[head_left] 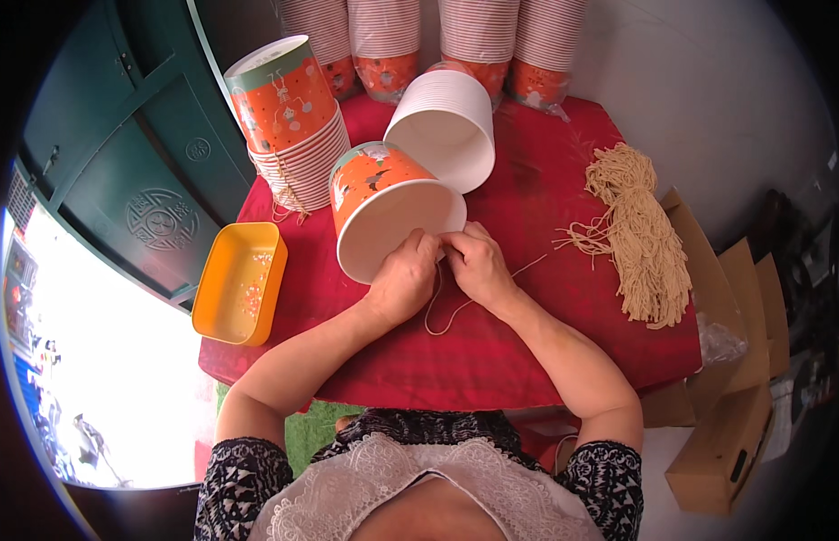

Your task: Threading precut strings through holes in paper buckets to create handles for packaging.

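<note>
An orange and green paper bucket [377, 178] lies on its side with its white mouth facing me. My left hand [404, 278] is closed on its lower right rim, fingertips at the inside of the wall. Right beside it, my right hand [478, 265] pinches a thin beige string [448, 326] against the same rim. The string hangs in a loop below my hands, and its free end runs right across the red cloth. My fingers hide the exact spot where string and rim meet.
Behind is a tilted stack of white-mouthed buckets [451, 131]. More stacked buckets [289, 108] stand at left, near a yellow bin [239, 284] holding small bits. Wrapped stacks [388, 45] line the back. A bundle of beige strings [645, 239] lies right on the red-covered table [528, 361]; cardboard boxes [721, 442] stand beyond.
</note>
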Demonstrator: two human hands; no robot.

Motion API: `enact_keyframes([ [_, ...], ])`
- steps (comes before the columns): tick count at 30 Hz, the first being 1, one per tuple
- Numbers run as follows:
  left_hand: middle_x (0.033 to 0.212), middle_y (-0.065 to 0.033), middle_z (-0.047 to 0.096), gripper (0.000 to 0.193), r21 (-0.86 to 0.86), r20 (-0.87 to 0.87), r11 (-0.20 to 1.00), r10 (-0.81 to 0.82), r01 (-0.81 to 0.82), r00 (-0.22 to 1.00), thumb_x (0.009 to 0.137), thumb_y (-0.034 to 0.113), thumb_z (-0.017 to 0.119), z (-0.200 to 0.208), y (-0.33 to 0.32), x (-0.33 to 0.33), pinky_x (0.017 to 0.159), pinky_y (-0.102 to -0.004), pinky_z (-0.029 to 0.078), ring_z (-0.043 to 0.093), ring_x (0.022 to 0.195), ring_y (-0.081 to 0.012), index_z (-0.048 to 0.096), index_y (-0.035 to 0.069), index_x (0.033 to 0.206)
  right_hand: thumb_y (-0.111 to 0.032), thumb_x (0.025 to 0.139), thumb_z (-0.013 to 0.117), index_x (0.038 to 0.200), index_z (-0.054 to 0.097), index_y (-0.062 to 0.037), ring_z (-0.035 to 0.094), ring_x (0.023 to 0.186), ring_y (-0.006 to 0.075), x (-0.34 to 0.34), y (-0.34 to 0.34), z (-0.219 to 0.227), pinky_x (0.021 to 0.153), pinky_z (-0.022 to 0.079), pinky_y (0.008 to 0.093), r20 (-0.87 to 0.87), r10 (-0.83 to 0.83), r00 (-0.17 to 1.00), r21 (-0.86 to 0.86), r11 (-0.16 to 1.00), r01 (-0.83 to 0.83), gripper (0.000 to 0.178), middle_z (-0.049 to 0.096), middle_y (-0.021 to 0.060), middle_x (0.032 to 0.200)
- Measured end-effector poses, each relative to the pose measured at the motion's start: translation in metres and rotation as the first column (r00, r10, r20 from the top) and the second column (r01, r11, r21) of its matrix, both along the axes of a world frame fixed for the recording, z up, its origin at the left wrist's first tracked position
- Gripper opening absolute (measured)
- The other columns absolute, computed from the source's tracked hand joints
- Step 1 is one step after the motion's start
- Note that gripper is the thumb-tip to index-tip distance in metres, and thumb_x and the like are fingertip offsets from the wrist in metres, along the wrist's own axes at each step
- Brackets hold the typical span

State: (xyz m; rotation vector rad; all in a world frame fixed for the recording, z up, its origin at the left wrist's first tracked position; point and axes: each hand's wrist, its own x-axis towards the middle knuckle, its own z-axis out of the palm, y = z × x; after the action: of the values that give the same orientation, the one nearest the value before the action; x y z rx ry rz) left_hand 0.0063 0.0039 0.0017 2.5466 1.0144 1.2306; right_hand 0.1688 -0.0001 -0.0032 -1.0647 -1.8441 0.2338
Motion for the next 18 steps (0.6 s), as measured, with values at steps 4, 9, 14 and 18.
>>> enact_keyframes([
  [4, 0.091, -0.0217, 0.057, 0.015, 0.061, -0.164, 0.994, 0.103, -0.094, 0.981, 0.080, -0.002, 0.056, -0.002, -0.001, -0.003, 0.067, -0.0459, 0.054, 0.062, 0.079, -0.0389, 0.052, -0.002, 0.094, 0.005, 0.080, 0.061, 0.098, 0.071, 0.0003, 0.060, 0.092, 0.0355, 0.001, 0.001, -0.004, 0.083, 0.052, 0.0429, 0.004, -0.009, 1.000, -0.032, 0.999, 0.009, 0.021, 0.067, 0.0169, 0.095],
  [9, 0.087, -0.0211, 0.058, 0.018, 0.082, -0.116, 0.992, 0.106, -0.096, 0.988, 0.083, -0.001, 0.062, -0.013, 0.008, -0.006, 0.060, -0.0480, 0.052, 0.062, 0.073, -0.0402, 0.048, 0.000, 0.095, 0.004, 0.081, 0.060, 0.100, 0.072, 0.0001, 0.061, 0.093, 0.0358, 0.001, 0.002, -0.005, 0.083, 0.052, 0.0432, 0.006, -0.003, 1.000, -0.029, 1.000, 0.003, 0.022, 0.066, 0.0180, 0.095],
  [14, 0.081, -0.0187, 0.061, 0.016, 0.085, -0.085, 0.996, 0.047, -0.040, 0.995, 0.086, 0.002, 0.062, -0.012, 0.008, -0.008, 0.060, -0.0467, 0.052, 0.063, 0.073, -0.0386, 0.048, 0.001, 0.095, 0.003, 0.087, 0.058, 0.104, 0.071, 0.0007, 0.060, 0.096, 0.0369, 0.005, 0.001, -0.003, 0.085, 0.051, 0.0435, -0.074, 0.065, 0.995, -0.072, 0.995, -0.070, 0.022, 0.066, 0.0201, 0.099],
  [18, 0.082, -0.0180, 0.061, 0.015, 0.056, -0.135, 0.996, 0.072, -0.065, 0.988, 0.087, 0.004, 0.061, -0.012, 0.004, -0.009, 0.061, -0.0466, 0.052, 0.063, 0.073, -0.0381, 0.048, 0.002, 0.096, 0.002, 0.089, 0.057, 0.110, 0.068, 0.0005, 0.059, 0.101, 0.0376, 0.007, -0.001, -0.002, 0.088, 0.050, 0.0436, -0.066, 0.124, 0.990, -0.109, 0.985, -0.131, 0.024, 0.064, 0.0207, 0.106],
])
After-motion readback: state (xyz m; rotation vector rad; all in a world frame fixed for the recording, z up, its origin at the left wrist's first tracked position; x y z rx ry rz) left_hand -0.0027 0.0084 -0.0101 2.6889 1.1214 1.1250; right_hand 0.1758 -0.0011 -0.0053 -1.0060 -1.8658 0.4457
